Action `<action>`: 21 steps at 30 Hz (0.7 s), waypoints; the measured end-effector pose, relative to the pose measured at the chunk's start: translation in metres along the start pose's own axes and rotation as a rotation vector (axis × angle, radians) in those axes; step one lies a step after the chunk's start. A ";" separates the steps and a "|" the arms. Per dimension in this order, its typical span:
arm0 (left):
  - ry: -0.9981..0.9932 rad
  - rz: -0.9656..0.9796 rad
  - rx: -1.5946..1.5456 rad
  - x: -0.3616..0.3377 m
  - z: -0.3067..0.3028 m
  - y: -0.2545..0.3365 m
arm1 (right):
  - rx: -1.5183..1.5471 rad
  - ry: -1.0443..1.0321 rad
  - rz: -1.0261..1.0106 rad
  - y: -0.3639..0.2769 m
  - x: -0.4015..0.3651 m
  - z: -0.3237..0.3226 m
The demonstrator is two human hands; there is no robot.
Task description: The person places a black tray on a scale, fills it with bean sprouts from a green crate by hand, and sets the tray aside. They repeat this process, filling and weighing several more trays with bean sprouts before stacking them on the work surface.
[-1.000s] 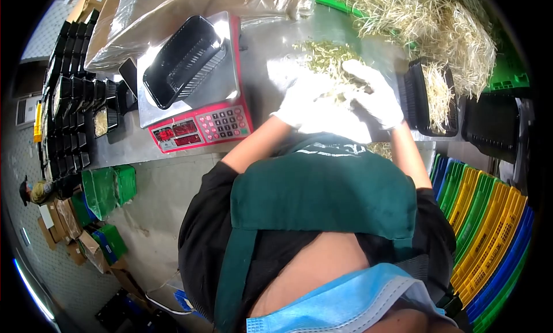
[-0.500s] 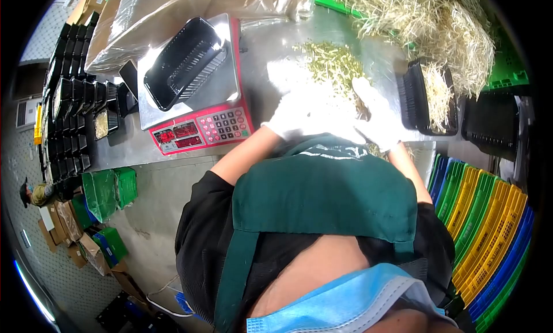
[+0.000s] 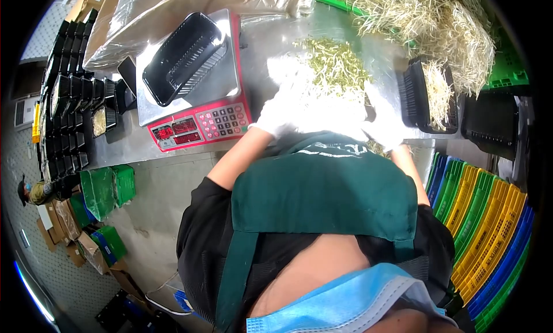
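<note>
My left hand (image 3: 277,113), in a white glove, is at the left of a pile of green-tipped sprouts (image 3: 337,65) on the metal table. My right hand (image 3: 385,118), also gloved in white, lies on the pile's right side. Both hands look open, fingers stretched forward, with the sprouts between them. Strong glare washes out the left fingers and the near part of the pile. Right of my right hand, a black plastic tray (image 3: 412,97) holds pale sprouts (image 3: 439,95).
An empty black tray (image 3: 173,74) rests tilted on a red scale (image 3: 199,128) at left. Stacked black trays (image 3: 72,97) stand farther left. A large heap of pale sprouts (image 3: 426,22) fills the back right. Colourful crates (image 3: 484,223) are stacked at lower right.
My hands have moved apart, the right one drawing rightward and the left one slightly left. More of the green-tipped sprout pile shows between them.
</note>
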State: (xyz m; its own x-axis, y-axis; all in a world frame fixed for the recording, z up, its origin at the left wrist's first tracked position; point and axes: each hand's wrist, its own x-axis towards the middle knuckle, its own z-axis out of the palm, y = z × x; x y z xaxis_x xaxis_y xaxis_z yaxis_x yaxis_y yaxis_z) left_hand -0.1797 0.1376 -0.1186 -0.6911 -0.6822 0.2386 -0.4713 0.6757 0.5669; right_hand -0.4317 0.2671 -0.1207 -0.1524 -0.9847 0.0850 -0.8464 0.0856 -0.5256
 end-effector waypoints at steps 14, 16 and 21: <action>-0.229 0.035 0.124 0.005 0.032 -0.006 | -0.158 0.104 -0.271 -0.028 0.003 0.022; -0.188 0.060 0.107 0.026 0.042 0.001 | 0.100 0.010 0.000 -0.039 0.018 0.032; -0.515 0.013 -0.137 0.034 0.020 0.002 | 0.381 -0.105 -0.108 -0.028 0.041 0.002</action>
State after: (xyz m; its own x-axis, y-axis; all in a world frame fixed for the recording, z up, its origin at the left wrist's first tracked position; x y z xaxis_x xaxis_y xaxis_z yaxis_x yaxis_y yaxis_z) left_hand -0.2152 0.1214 -0.1249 -0.8921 -0.4254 -0.1522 -0.4090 0.6172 0.6721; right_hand -0.4132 0.2240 -0.1037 -0.0032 -0.9967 0.0808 -0.6019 -0.0626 -0.7961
